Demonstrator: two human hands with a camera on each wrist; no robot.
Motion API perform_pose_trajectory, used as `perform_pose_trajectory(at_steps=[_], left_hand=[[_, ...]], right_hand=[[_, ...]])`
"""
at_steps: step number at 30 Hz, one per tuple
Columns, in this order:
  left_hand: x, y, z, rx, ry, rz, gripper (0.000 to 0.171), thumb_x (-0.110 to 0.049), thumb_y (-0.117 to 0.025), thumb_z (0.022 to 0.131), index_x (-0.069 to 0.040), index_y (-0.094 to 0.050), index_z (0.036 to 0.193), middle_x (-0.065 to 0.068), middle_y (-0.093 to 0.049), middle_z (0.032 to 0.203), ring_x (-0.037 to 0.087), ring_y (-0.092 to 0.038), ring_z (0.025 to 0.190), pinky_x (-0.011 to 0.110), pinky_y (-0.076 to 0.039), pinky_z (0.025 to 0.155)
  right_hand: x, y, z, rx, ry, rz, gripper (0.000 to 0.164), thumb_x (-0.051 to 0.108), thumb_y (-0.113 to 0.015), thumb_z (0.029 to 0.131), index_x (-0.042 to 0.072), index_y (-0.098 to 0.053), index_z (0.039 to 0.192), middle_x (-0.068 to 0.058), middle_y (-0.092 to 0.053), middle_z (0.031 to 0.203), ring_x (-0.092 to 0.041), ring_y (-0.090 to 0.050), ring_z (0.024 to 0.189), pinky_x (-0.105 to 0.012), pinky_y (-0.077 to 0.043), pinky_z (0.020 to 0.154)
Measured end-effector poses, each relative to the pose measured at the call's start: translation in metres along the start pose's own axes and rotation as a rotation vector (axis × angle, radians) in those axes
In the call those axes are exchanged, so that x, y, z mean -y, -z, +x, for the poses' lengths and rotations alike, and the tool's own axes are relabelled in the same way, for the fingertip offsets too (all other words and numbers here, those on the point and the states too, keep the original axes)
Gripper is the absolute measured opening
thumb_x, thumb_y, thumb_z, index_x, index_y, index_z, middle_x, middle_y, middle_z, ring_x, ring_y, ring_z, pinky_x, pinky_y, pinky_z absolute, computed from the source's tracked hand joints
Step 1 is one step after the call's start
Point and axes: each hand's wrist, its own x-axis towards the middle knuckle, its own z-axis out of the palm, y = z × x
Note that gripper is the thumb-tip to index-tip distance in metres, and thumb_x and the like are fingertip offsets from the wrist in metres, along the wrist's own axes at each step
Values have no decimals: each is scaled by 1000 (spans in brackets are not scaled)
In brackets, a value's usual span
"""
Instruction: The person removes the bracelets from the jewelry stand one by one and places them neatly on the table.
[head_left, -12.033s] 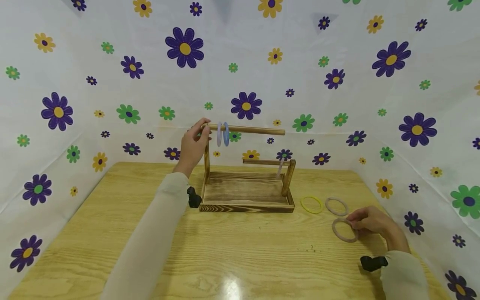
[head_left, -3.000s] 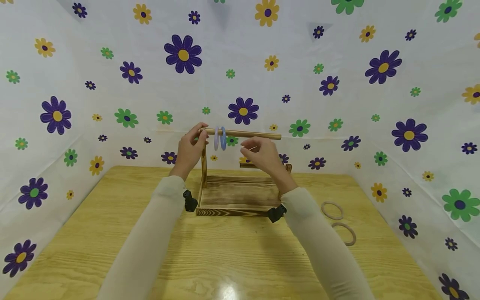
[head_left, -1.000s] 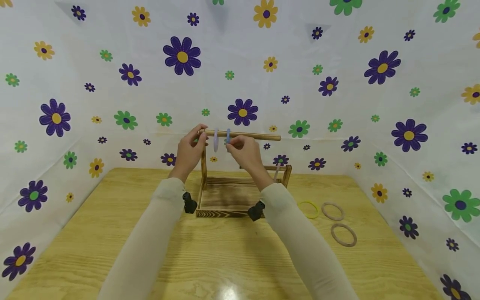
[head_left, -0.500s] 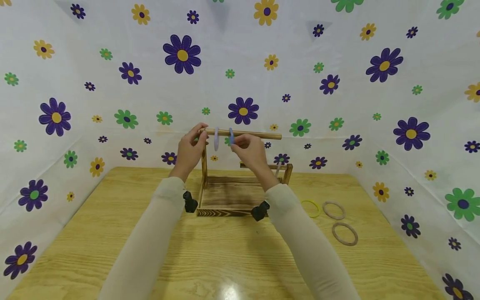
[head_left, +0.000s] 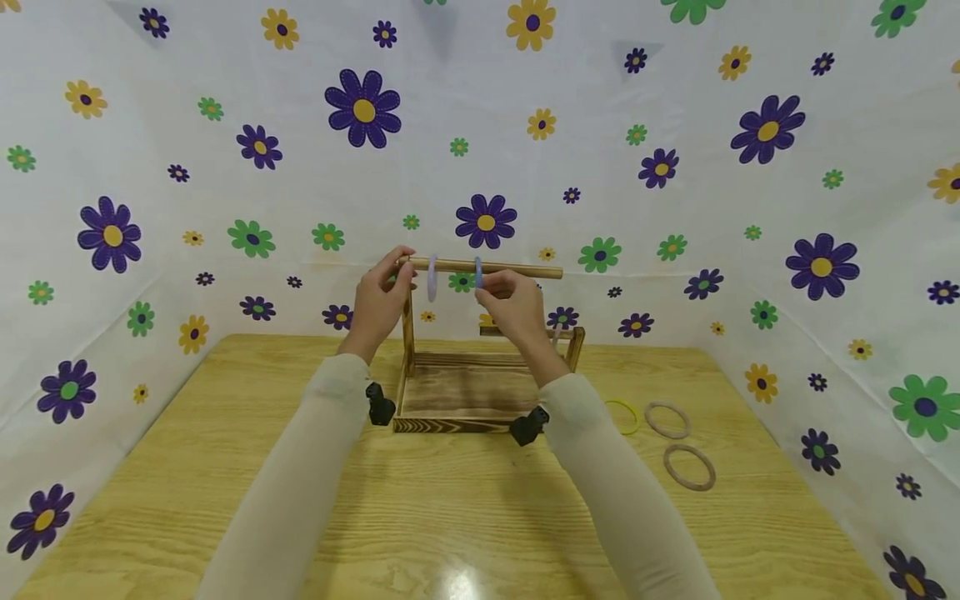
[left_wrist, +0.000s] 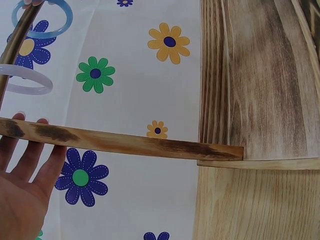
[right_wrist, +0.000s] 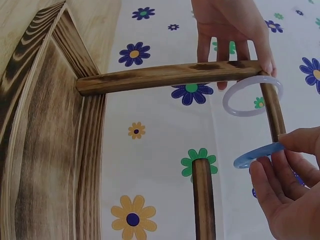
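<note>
My left hand [head_left: 380,302] grips the top corner of a wooden bangle stand [head_left: 450,426], where the left post meets the upper rod [head_left: 525,271]; in the left wrist view its fingers lie behind the post. A pale lavender bangle [head_left: 432,287] hangs on the rod close to that hand. Further right, my right hand [head_left: 513,308] pinches a blue bangle [right_wrist: 257,154] between thumb and fingers. The rod still runs through the blue bangle, and its bare free end extends past it to the right.
Behind my right wrist, a lower bar [head_left: 491,331] carries a pale bangle [head_left: 557,335]. To the right of the stand, a yellow bangle [head_left: 637,419] and two brownish-pink bangles, one farther [head_left: 687,425] and one nearer [head_left: 666,462], lie on the table. A flowered cloth [head_left: 300,183] surrounds it.
Earlier my right hand touched a bangle on the table at right. It then came up to the rod, took the blue bangle and slid it rightward along it. My left hand stays put.
</note>
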Motion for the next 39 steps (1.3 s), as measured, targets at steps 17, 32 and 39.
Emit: perform_pose_trajectory(at_steps=[17,32,39], left_hand=[[3,-1,3,-4,2,15,39,-29,-47,111,-13,-56,145,18,-68,124,33,-71,109,41,-59,94],[1,-2,1,-3,9,11,38,-29,-48,111,-14,-57,145,18,-68,125,33,-72,109,40,-60,94],[2,-1,1,-8,14,9,38,-28,-48,111,-13,-56,144,18,-67,125,32,-72,109,39,-60,93]], right_hand=[[-7,14,-1,-41,9,22,19,12,-74,94,0,-75,109,-19,-77,106,-30,-74,95,-22,-56,75],[-12,24,-3,-69,20,13,19,12,-73,94,-1,-75,108,-20,-77,105,-28,-73,92,-21,-55,75],[-13,27,-4,-65,10,10,19,13,-72,95,0,-76,109,-19,-76,105,-26,-72,92,-23,-55,77]])
